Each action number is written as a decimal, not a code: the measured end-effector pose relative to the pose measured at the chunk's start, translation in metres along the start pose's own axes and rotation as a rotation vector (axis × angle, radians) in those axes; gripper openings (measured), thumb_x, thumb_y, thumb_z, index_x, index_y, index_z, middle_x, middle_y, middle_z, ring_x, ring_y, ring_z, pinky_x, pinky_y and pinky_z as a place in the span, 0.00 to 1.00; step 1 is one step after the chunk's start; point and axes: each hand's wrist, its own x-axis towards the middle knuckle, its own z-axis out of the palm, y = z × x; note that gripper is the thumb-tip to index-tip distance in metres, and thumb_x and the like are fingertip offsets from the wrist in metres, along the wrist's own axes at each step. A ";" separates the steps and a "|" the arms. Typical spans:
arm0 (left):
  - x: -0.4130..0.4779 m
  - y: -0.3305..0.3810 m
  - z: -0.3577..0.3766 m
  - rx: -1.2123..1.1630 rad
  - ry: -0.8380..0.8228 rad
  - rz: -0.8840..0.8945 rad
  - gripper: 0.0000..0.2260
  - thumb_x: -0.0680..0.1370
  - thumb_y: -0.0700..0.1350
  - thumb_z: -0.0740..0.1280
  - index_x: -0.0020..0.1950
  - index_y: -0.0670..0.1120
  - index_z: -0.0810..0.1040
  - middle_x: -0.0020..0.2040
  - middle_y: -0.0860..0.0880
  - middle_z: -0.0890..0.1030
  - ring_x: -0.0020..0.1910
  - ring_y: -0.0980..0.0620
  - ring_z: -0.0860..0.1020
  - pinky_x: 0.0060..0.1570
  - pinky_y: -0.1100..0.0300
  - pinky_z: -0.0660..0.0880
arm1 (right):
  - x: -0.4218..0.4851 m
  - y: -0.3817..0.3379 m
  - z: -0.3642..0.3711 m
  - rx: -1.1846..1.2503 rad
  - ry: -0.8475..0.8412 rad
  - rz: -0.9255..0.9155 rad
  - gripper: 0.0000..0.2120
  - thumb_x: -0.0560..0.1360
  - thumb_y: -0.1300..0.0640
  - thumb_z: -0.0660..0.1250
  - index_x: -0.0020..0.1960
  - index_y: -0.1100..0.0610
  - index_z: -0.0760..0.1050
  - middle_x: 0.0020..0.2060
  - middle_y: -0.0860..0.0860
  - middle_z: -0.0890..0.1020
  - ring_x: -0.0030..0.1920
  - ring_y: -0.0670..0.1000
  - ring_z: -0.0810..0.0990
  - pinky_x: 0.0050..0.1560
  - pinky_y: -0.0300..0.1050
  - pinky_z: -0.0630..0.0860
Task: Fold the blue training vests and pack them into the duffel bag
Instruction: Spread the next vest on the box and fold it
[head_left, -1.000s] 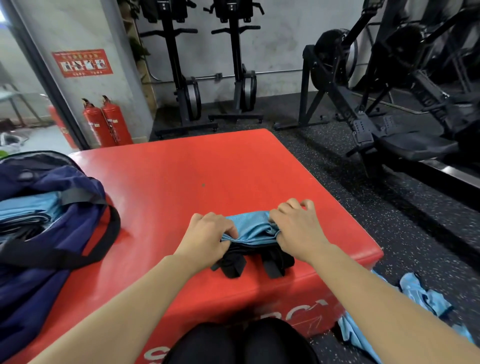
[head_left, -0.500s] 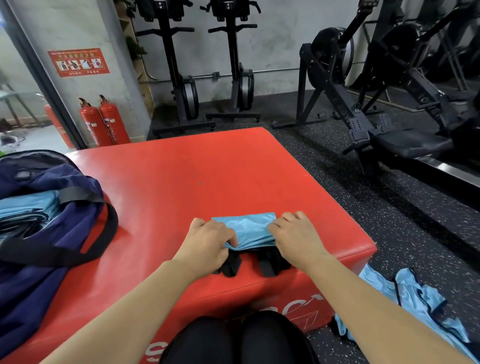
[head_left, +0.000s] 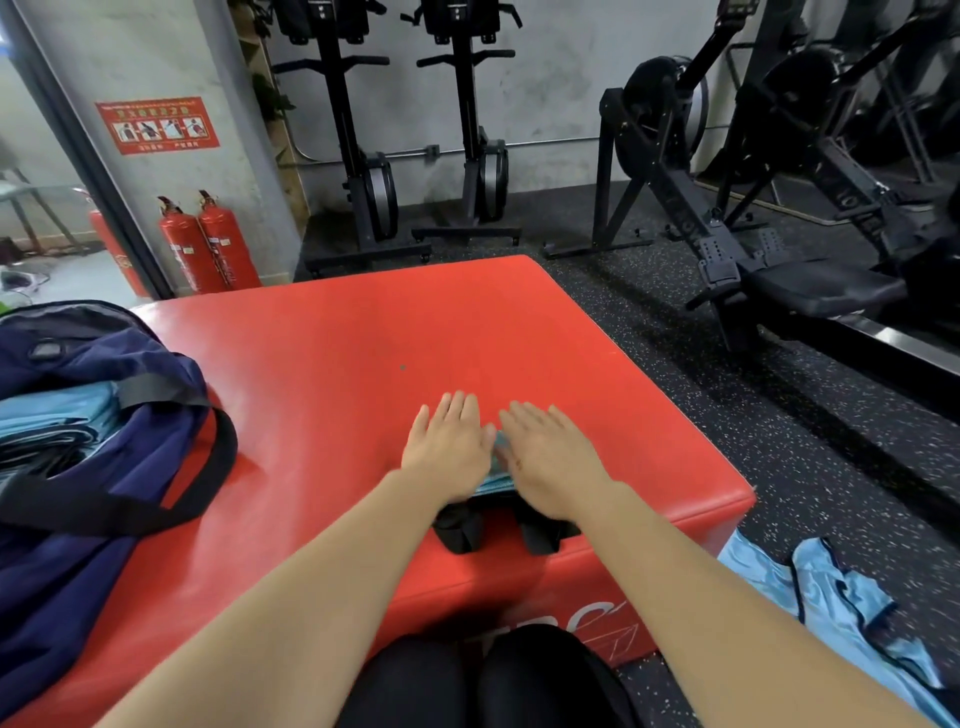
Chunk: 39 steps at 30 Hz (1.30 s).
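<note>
A folded light-blue vest (head_left: 497, 474) lies near the front edge of the red padded box (head_left: 363, 353), its black straps (head_left: 498, 532) hanging over the edge. My left hand (head_left: 448, 451) and my right hand (head_left: 545, 460) lie flat on top of it, fingers stretched out, covering most of it. The navy duffel bag (head_left: 104, 457) sits open on the box's left side, with folded blue vests (head_left: 52, 421) inside. More unfolded blue vests (head_left: 826, 597) lie on the floor at the lower right.
Black rowing machines (head_left: 753, 249) stand on the speckled floor to the right and along the back wall. Two red fire extinguishers (head_left: 208, 244) stand by the wall at the back left. My knees (head_left: 483, 680) are against the box's front.
Both hands went from pinching the vest's fold to lying flat and open on top of it. The vest is now pressed down and mostly hidden.
</note>
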 end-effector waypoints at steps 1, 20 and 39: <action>-0.006 -0.002 0.010 0.036 -0.040 -0.018 0.26 0.85 0.52 0.46 0.79 0.41 0.49 0.80 0.45 0.51 0.79 0.49 0.48 0.76 0.50 0.45 | -0.003 -0.002 0.008 -0.009 -0.107 -0.008 0.30 0.83 0.43 0.40 0.77 0.60 0.55 0.77 0.57 0.57 0.78 0.54 0.54 0.76 0.51 0.48; -0.034 -0.026 0.039 -0.329 0.039 -0.202 0.30 0.81 0.49 0.57 0.80 0.44 0.49 0.80 0.47 0.51 0.79 0.48 0.49 0.74 0.51 0.50 | -0.018 -0.002 0.036 0.099 -0.199 0.018 0.31 0.83 0.42 0.42 0.80 0.57 0.46 0.79 0.52 0.44 0.78 0.50 0.40 0.77 0.47 0.41; -0.033 -0.032 0.017 -0.983 -0.029 -0.679 0.10 0.69 0.40 0.75 0.46 0.39 0.78 0.42 0.44 0.77 0.42 0.47 0.74 0.44 0.56 0.70 | -0.001 0.022 0.006 0.531 -0.182 0.803 0.13 0.76 0.51 0.63 0.58 0.53 0.74 0.60 0.53 0.77 0.67 0.57 0.66 0.60 0.51 0.62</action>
